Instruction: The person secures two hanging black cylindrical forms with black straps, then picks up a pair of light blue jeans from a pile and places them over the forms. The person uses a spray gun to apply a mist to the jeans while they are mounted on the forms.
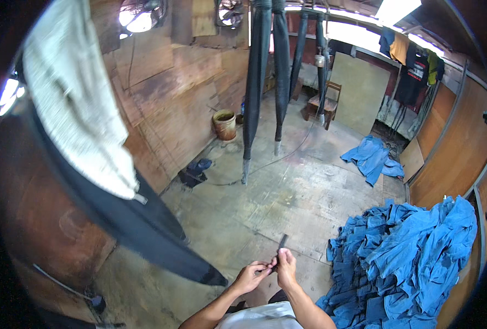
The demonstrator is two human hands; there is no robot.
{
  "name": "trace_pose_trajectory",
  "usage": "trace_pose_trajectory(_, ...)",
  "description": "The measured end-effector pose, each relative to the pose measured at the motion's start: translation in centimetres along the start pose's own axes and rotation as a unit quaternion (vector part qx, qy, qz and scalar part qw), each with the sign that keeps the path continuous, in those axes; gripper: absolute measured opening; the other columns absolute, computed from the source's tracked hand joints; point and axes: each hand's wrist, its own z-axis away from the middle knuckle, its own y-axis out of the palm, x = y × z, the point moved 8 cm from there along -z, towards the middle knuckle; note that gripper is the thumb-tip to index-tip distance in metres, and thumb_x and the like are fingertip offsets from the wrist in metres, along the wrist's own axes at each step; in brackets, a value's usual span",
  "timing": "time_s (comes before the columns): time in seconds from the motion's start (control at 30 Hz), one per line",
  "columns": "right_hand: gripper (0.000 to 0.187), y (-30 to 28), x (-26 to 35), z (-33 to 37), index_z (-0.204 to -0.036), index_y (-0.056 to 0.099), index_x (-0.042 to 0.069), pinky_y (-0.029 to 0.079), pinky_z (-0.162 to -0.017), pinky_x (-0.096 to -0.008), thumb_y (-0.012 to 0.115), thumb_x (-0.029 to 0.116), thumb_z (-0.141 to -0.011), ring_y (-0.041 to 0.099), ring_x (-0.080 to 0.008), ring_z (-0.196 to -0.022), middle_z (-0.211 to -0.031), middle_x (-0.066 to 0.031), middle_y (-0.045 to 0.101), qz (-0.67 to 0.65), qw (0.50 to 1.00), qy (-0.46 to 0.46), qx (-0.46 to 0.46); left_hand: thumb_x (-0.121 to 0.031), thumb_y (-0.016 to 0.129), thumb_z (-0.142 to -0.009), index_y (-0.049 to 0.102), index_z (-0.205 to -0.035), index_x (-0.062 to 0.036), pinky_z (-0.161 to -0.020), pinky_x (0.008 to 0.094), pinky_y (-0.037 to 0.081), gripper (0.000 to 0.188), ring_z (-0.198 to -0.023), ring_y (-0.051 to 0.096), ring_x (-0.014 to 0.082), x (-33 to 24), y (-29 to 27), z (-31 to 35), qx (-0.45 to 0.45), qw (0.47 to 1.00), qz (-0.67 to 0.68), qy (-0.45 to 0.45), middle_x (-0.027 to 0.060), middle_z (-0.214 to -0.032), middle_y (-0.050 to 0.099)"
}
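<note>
1. While the person's right hand (287, 268) is gripping a narrow black strip (283, 242), the strip's free end is sticking up past the thumb and pointing away from the body, above the floor (243, 214).
2. The left hand (250, 277) is meeting the right one at the strip's lower part, its fingers bent and drawn together; whether they are pinching the strip or only touching it, I cannot tell.
3. In weight, the strip is probably staying close to nothing, being so thin and short (its lower end is hiding among the fingers, so its full length is anyone's guess).
4. The free end is standing straight without drooping, which is suggesting some stiffness, though a short piece of soft material could be behaving the same way.
5. Its surface is looking dull rather than glossy, so it is likely offering fair grip; nothing about it is appearing fragile.
6. For a hold, the thumb-and-finger pinch just below the free end is seeming sound, with the second hand steadying the lower part.
7. To the right, a heap of blue garments (413, 247) is lying well apart from the strip.
</note>
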Motion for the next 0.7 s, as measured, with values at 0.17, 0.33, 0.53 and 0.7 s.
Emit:
trace_pose_trajectory(0.17,0.02,-7.3,5.1,-8.5,-0.099,0.05,0.009,0.051,-0.05,-0.0317,0.055,0.028,-0.102,0.052,-0.0144,-0.05,-0.063,-0.0025,0.052,-0.058,0.992,-0.055,-0.099,-0.025,0.068,-0.094,0.055,-0.131,-0.0006,-0.098,0.0382,0.048,0.046,-0.114,0.061,0.0251,0.4,1.0,-12.2,0.013,0.999,0.013,-0.03,0.0172,-0.124,0.063)
trace_pose_trajectory(0.33,0.019,-13.4,12.3,-18.3,-0.099,0.049,0.01,0.043,-0.041,-0.0253,0.056,0.028,-0.101,0.047,-0.0093,-0.045,-0.063,-0.0011,0.053,0.009,0.992,-0.07,-0.109,-0.025,0.069,-0.093,0.044,-0.142,-0.0034,-0.096,0.0399,0.049,0.059,-0.114,0.06,0.0253,-2.7,-4.5,-27.3,-0.078,0.996,0.028,0.022,0.0187,-0.133,0.057)
trace_pose_trajectory(0.53,0.016,-14.6,25.8,-31.5,-0.098,0.051,0.011,0.037,-0.045,-0.0219,0.057,0.025,-0.1,0.046,-0.0062,-0.049,-0.065,-0.0006,0.056,0.146,0.982,-0.109,-0.047,-0.021,0.069,-0.093,0.046,-0.14,-0.004,-0.092,0.0354,0.052,0.056,-0.108,0.062,0.0208,-17.5,-16.3,-43.6,-0.248,0.953,0.032,0.169,0.0166,-0.128,0.06)
trace_pose_trajectory(0.7,0.018,-10.1,34.2,-41.6,-0.102,0.056,0.007,0.036,-0.048,-0.0208,0.058,0.025,-0.1,0.047,-0.0051,-0.053,-0.066,-0.0013,0.059,0.232,0.96,-0.152,0.023,-0.017,0.072,-0.09,0.047,-0.136,0.0044,-0.094,0.0379,0.051,0.057,-0.112,0.062,0.0256,-32.0,-26.2,-52.5,-0.376,0.88,-0.002,0.289,0.0211,-0.126,0.06)
